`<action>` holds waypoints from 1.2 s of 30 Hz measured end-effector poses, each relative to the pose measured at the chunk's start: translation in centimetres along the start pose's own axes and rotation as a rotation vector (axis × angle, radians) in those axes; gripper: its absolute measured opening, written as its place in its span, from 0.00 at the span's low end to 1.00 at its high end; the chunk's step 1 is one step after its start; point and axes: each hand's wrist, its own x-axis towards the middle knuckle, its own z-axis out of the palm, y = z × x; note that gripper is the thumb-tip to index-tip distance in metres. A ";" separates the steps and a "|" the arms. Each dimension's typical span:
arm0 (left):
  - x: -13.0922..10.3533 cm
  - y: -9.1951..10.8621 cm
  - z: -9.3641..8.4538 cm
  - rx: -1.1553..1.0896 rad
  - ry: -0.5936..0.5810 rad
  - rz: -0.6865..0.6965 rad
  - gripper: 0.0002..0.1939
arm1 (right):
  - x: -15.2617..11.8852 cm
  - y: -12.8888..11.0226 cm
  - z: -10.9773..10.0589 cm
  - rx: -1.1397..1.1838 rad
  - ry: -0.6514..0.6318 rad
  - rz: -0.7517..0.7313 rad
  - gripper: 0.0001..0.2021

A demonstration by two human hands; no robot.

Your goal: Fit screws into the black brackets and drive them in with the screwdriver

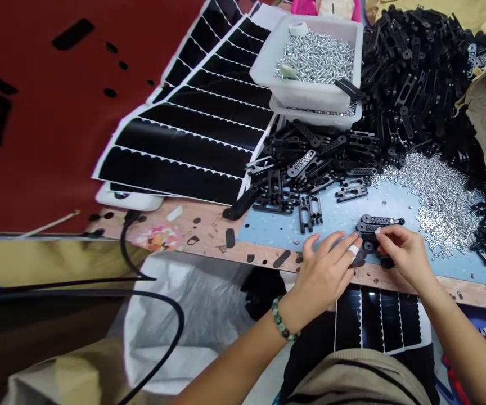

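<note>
Several black plastic link pieces point(380, 220) lie side by side on the blue mat near the table's front edge. My left hand point(327, 270), a white wrap on one finger, reaches flat with fingers stretched; its fingertips touch the left ends of these pieces. Over their right part, my right hand point(407, 250) is closed in a pinch, thumb and index together. A small whitish spot shows at those fingertips; I cannot make out what it is. To the right spreads a heap of small silver screws point(432, 185), with small silver nuts point(437, 228) at its lower edge.
A white plastic tub point(264, 62) of screws stands on another tub at the back. Loose black links point(306, 163) and a tall pile of them point(415, 73) surround it. Black sticker sheets point(184, 135) lie left. A black cable point(179, 320) hangs off the table.
</note>
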 end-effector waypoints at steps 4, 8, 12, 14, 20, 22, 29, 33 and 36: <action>-0.3 -0.4 0.2 -0.033 0.016 0.007 0.18 | 0.3 0.2 -0.2 -0.154 -0.001 -0.035 0.11; -0.2 -0.6 0.5 -0.049 0.017 0.015 0.18 | 0.5 0.2 -0.2 -0.250 -0.029 -0.076 0.10; 0.1 -0.4 0.6 -0.058 0.011 0.016 0.19 | 0.6 0.2 0.0 -0.388 -0.026 -0.166 0.09; 0.3 -0.3 0.4 -0.067 0.006 0.007 0.19 | 0.5 0.1 -0.1 -0.500 -0.010 -0.228 0.08; 1.3 -0.1 -0.5 -0.192 -0.011 -0.055 0.16 | -0.1 -1.2 -0.7 -0.653 0.042 -0.420 0.15; 1.6 0.0 -0.6 -0.255 -0.013 -0.058 0.14 | -0.5 -1.9 -0.5 -0.504 -0.080 -0.493 0.14; 1.7 -0.7 -0.3 -0.379 0.181 -0.146 0.19 | -0.3 -1.5 -0.8 -0.106 -0.016 -0.242 0.06; 1.8 -0.9 0.0 -0.181 0.094 -0.065 0.15 | 1.2 -0.4 -0.6 0.071 0.113 -0.030 0.09; 1.9 -0.6 0.3 -0.114 0.072 -0.027 0.14 | 1.8 -0.2 0.1 0.036 0.129 0.004 0.10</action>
